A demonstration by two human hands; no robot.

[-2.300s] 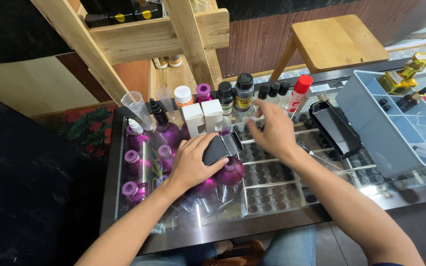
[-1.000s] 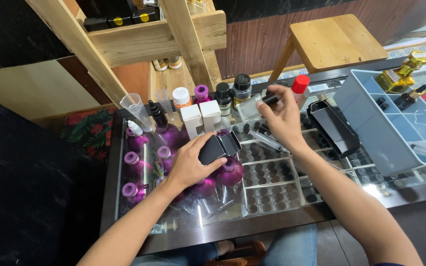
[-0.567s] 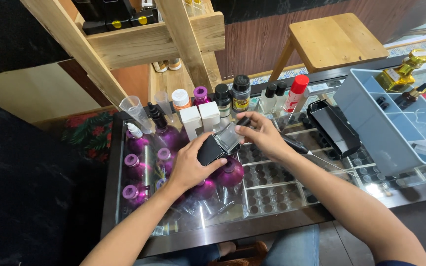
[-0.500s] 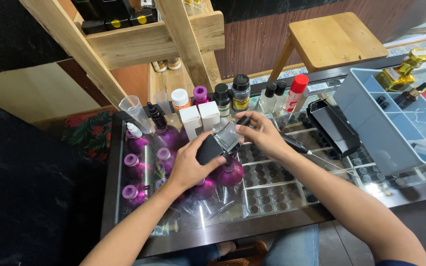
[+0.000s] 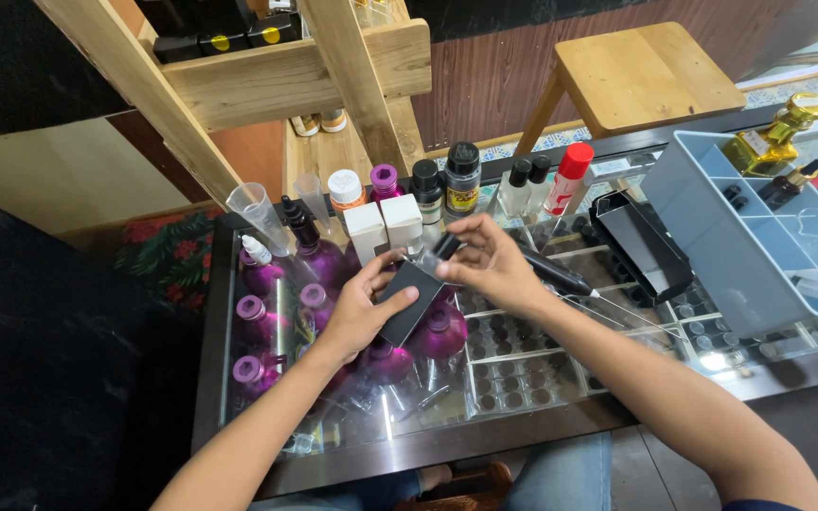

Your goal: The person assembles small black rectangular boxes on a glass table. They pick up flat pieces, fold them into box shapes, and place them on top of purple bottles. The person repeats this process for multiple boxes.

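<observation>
Head view, glass counter (image 5: 523,431), wooden stool (image 5: 646,71), wooden shelf frame (image 5: 286,76)

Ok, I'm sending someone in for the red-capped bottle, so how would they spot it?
Start at the wooden stool behind the glass counter. Just in front of its left leg, a row of small bottles stands along the counter's back edge. The red-capped bottle is at the row's right end, beside two black-capped clear bottles, and is the only one with a red cap.

box: small black box (image 5: 407,303), tilted, held up over the glass counter
bottle: tiny dark-capped bottle (image 5: 444,248), at the box's top end
</observation>
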